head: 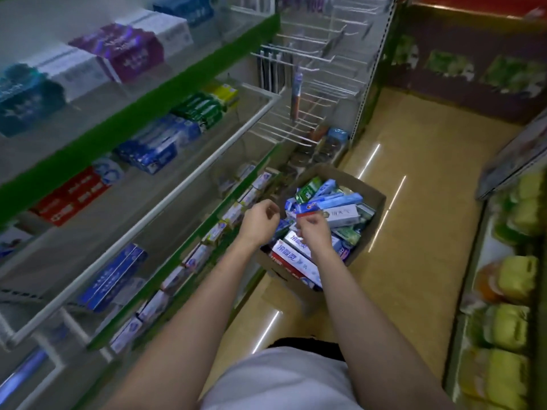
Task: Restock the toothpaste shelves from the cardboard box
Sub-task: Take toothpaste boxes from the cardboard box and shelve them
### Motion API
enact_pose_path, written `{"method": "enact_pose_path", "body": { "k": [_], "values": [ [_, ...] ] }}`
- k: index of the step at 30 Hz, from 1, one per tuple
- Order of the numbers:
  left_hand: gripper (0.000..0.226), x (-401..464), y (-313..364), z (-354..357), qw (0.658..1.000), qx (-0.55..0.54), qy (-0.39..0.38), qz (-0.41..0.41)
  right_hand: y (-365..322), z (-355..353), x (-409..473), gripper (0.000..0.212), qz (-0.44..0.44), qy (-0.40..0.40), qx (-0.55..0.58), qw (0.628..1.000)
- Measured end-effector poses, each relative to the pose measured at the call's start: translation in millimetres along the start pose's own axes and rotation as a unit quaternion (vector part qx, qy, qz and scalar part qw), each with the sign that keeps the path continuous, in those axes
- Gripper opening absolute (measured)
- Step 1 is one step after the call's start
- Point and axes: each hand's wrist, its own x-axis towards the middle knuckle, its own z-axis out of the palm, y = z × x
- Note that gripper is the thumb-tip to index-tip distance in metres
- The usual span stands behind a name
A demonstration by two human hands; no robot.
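Left hand [260, 221] — fingers loosely curled, empty, above cardboard box [371, 192] | right hand [314, 229] — fingers pinching red-and-blue toothpaste carton [307, 209] over box

An open brown cardboard box [371, 196] sits on the tan floor beside the green-edged shelves [183, 81]. Blue, white and green toothpaste cartons [340, 216] lie heaped inside it.
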Motion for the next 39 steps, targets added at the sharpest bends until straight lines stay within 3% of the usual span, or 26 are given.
{"method": "enact_pose_path", "body": {
  "k": [4, 7, 14, 20, 28, 31, 34, 39],
  "values": [
    [0.018, 18, 2, 36, 0.999, -0.013, 0.022, -0.027, 19, -19, 24, 0.017, 0.022, -0.003, -0.005, 1.000],
    [0.022, 25, 8, 50, 0.999, -0.007, 0.019, -0.049, 21, -29, 45, 0.007, 0.034, -0.013, 0.012, 0.999],
    [0.017, 65, 9, 73, 0.995, -0.030, -0.029, -0.086, 11, -37, 89, 0.008, 0.059, 0.020, 0.123, 0.990],
    [0.019, 118, -1, 99, 0.989, -0.055, -0.073, -0.116, 19, -38, 125, 0.031, 0.096, 0.039, 0.119, 0.987],
    [0.016, 195, -19, 140, 0.972, -0.024, -0.181, -0.147, 25, -32, 167, 0.045, 0.193, 0.083, 0.118, 0.971],
    [0.017, 214, -27, 156, 0.964, -0.003, -0.217, -0.154, 28, -29, 180, 0.039, 0.218, 0.101, 0.106, 0.965],
    [0.021, 226, -29, 179, 0.956, 0.015, -0.265, -0.125, 31, -32, 193, 0.032, 0.237, 0.137, 0.116, 0.955],
    [0.026, 241, -25, 211, 0.941, 0.037, -0.327, -0.084, 44, -48, 205, 0.041, 0.262, 0.178, 0.130, 0.940]
  ]
}}
